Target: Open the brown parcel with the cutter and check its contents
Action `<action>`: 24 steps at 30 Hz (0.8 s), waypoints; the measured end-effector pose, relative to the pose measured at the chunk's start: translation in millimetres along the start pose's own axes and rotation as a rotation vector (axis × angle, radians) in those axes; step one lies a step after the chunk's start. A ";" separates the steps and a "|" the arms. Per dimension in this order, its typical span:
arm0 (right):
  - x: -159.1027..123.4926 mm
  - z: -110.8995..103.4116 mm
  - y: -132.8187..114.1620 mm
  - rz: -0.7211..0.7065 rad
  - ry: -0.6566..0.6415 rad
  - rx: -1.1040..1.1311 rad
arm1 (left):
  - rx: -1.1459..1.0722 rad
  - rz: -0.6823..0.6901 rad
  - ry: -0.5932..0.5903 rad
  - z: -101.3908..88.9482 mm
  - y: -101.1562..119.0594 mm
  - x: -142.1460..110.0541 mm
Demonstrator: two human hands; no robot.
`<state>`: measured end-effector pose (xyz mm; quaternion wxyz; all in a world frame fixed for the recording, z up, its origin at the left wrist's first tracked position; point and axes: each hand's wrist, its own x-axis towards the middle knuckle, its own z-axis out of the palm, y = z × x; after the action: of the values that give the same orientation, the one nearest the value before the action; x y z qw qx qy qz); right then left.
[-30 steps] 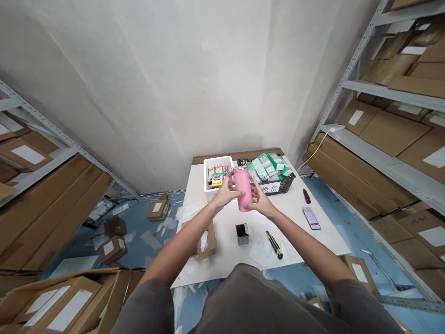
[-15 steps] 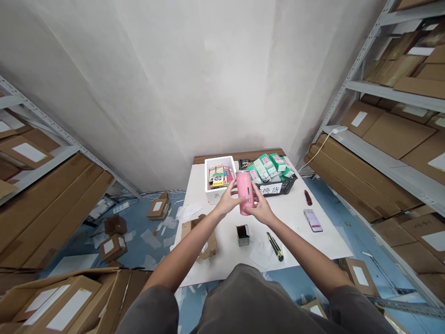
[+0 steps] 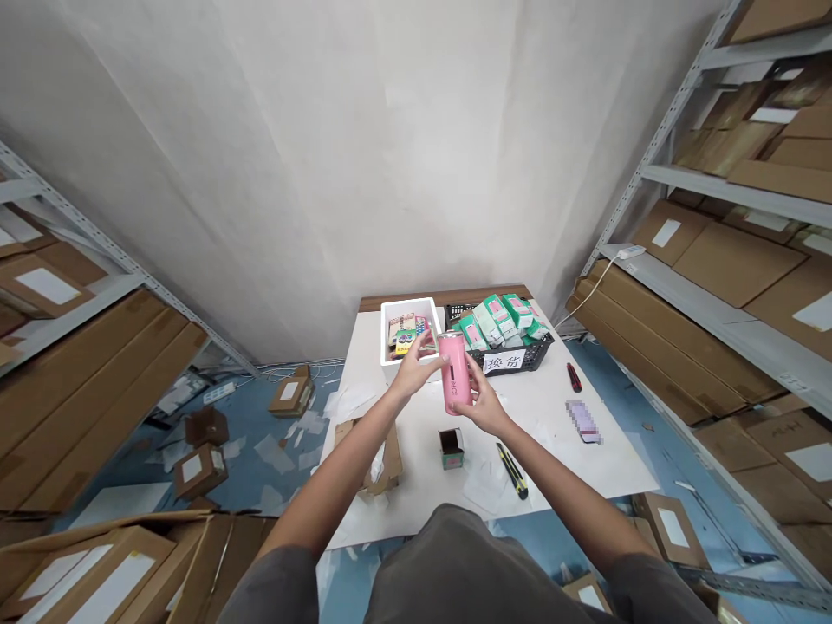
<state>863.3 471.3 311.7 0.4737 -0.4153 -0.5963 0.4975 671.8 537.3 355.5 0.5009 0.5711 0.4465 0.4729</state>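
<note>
A pink tumbler (image 3: 458, 377) with dark lettering and a metal rim is held upright, slightly tilted, above the table. My right hand (image 3: 486, 403) grips its right side, the thumb across the lower front. My left hand (image 3: 416, 368) is at its left, fingers spread apart and the thumb tip at the tumbler's edge. Below stands a small green box (image 3: 452, 459), its top open and its inside dark. A yellow-and-black utility knife (image 3: 512, 471) lies to the right of the box. On the left is an opened brown carton (image 3: 390, 464).
Behind the hands stand a white foam box (image 3: 386, 334) with small packets and a black basket (image 3: 536, 355) full of green-and-white boxes. A phone (image 3: 583, 421) and a red-black tool (image 3: 574, 377) lie right on the white table (image 3: 552, 459). Shelves with cartons flank both sides.
The tumbler has turned, so its lettering now shows more. My left fingers have loosened from its side and spread, while my right hand keeps its grip.
</note>
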 end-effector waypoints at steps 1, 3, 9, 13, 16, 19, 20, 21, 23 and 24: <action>-2.2 1.8 3.8 0.001 -0.013 -0.013 | -0.021 0.015 -0.036 -3.3 0.7 5.7; -7.4 5.7 14.1 -0.002 -0.031 -0.047 | -0.062 0.019 -0.136 -9.3 0.3 13.8; -29.0 16.1 65.6 -0.027 -0.032 -0.106 | -0.101 -0.071 -0.301 -17.7 -18.5 6.5; -44.3 17.4 100.1 -0.047 -0.030 -0.162 | -0.042 -0.078 -0.334 -15.1 -43.7 -5.9; -54.5 13.0 125.7 -0.097 -0.064 -0.277 | 0.017 -0.088 -0.304 -12.3 -69.4 -16.9; -64.4 6.8 161.5 -0.022 -0.060 -0.348 | 0.052 -0.112 -0.252 -11.3 -96.3 -30.0; -67.3 5.2 175.8 0.047 -0.037 -0.371 | 0.062 -0.126 -0.248 -11.3 -104.6 -34.3; -69.6 4.1 190.7 0.132 -0.010 -0.397 | 0.073 -0.139 -0.252 -11.5 -112.3 -38.3; -71.8 3.4 219.8 0.298 0.023 -0.437 | 0.096 -0.154 -0.271 -11.8 -126.0 -44.8; -71.6 3.7 232.8 0.357 0.026 -0.446 | 0.109 -0.154 -0.280 -11.9 -131.9 -47.4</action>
<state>880.0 438.5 71.0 0.2831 -0.6141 -0.6022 0.4243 647.9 505.5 220.5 0.5612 0.6219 0.4399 0.3237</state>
